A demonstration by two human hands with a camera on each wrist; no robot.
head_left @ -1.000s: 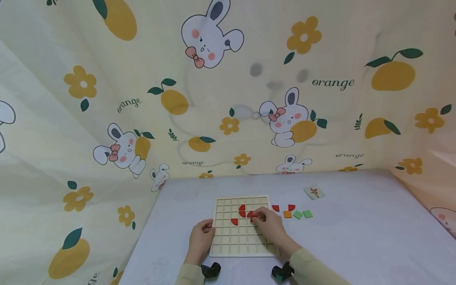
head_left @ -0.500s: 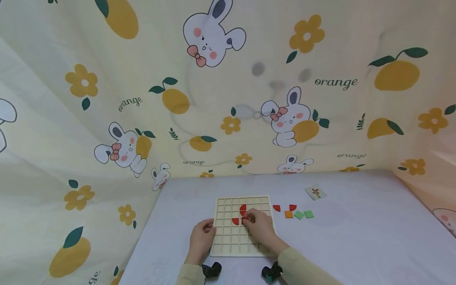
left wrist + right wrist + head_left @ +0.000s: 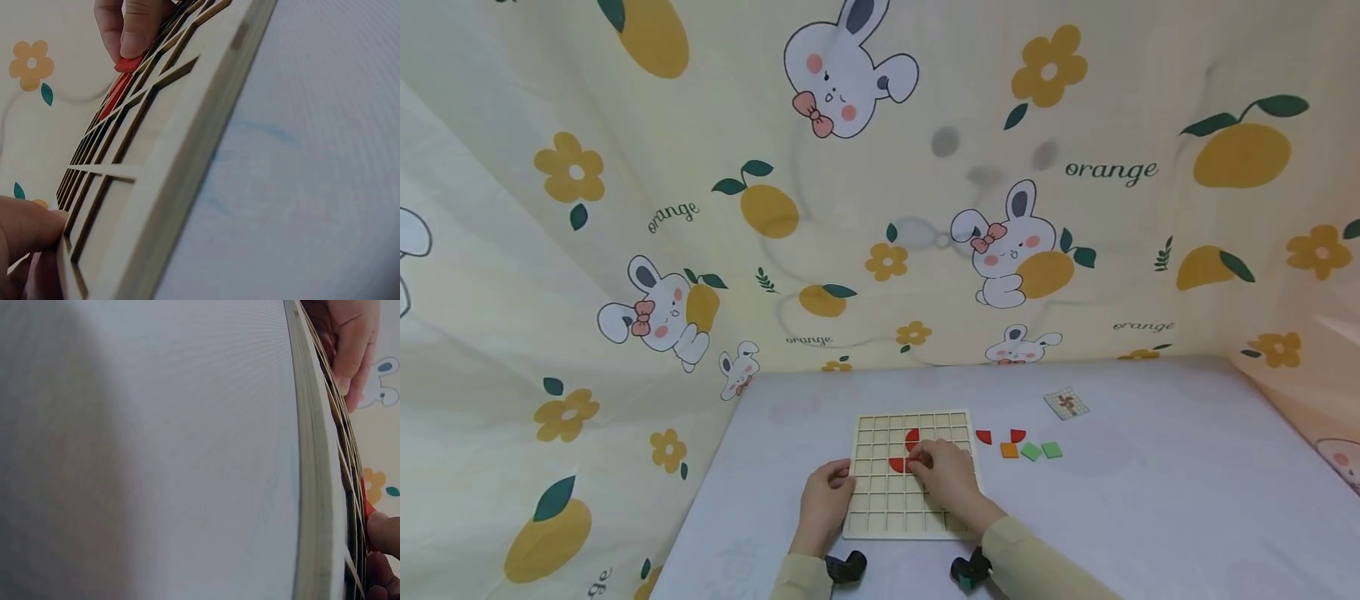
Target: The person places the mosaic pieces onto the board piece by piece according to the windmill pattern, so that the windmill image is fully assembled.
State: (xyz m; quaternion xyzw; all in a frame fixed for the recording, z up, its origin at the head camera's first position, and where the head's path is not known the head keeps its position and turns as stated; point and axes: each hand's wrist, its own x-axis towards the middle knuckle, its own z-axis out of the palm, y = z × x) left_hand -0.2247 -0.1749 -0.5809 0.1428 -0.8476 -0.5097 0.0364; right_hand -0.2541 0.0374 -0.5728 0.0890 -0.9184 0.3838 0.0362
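A wooden grid board (image 3: 880, 504) lies on the table in the head view. My left hand (image 3: 826, 502) grips its left edge, the thumb (image 3: 47, 228) at the rim in the left wrist view. Over the board's middle, my right hand (image 3: 949, 477) pinches a red quarter-circle tile (image 3: 128, 64) between thumb and fingers, right at the grid lines. Just left of those fingertips sits another red quarter-circle tile (image 3: 897, 465) in a cell. Further up the board is more red tile (image 3: 912, 438), its lower right hidden by the right hand.
Right of the board lie two red quarter-circle tiles (image 3: 1018, 436), an orange square tile (image 3: 1009, 450) and two green square tiles (image 3: 1052, 449). A small card (image 3: 1067, 403) with a red pattern on a grid lies farther back. Each wrist carries a black device (image 3: 847, 567).
My right hand has moved left across the board with the red tile, then come almost to rest. It now covers some of the red seen earlier. My left hand stays at the edge.
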